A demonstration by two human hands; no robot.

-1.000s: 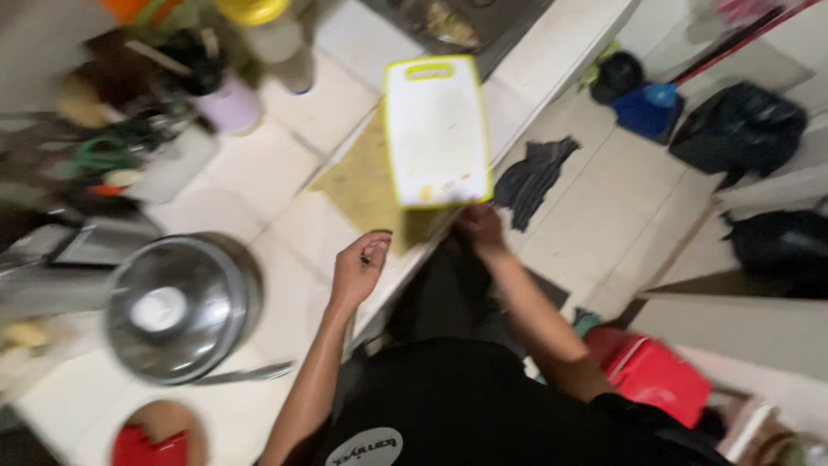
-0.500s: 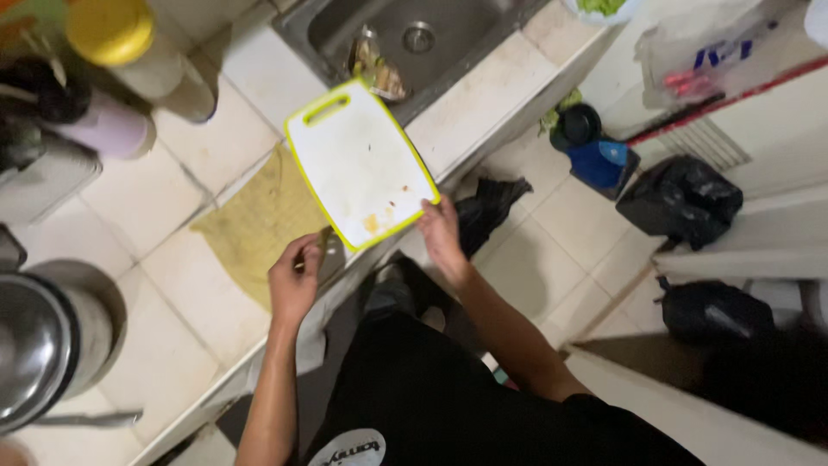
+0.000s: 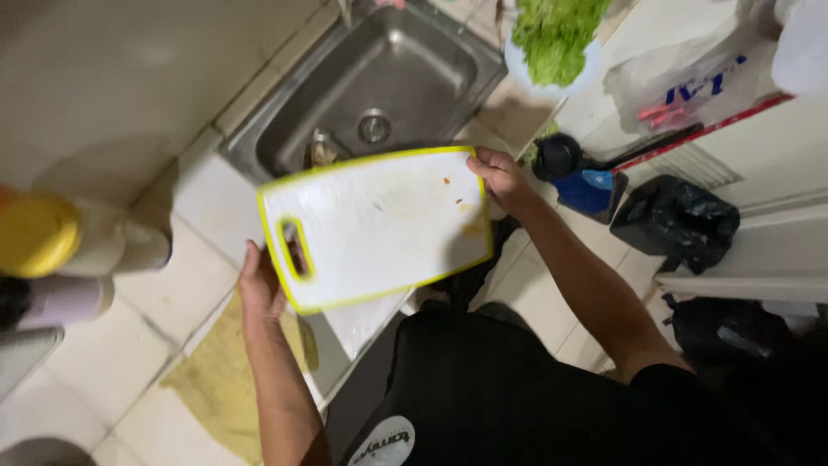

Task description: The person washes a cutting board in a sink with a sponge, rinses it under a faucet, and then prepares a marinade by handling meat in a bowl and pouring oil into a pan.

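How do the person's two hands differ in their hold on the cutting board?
The left hand supports the cutting board at its handle-slot end, lower in view; the right hand grips the far corner, by the orange stains, near the sink. Both touch the yellow rim.

A steel sink [image 3: 379,82] is set into a tiled table [image 3: 103,345]. A yellow cloth [image 3: 220,388] lies on the table. Green lettuce [image 3: 552,30] sits beyond the sink. A black bag [image 3: 677,224] rests on the floor.
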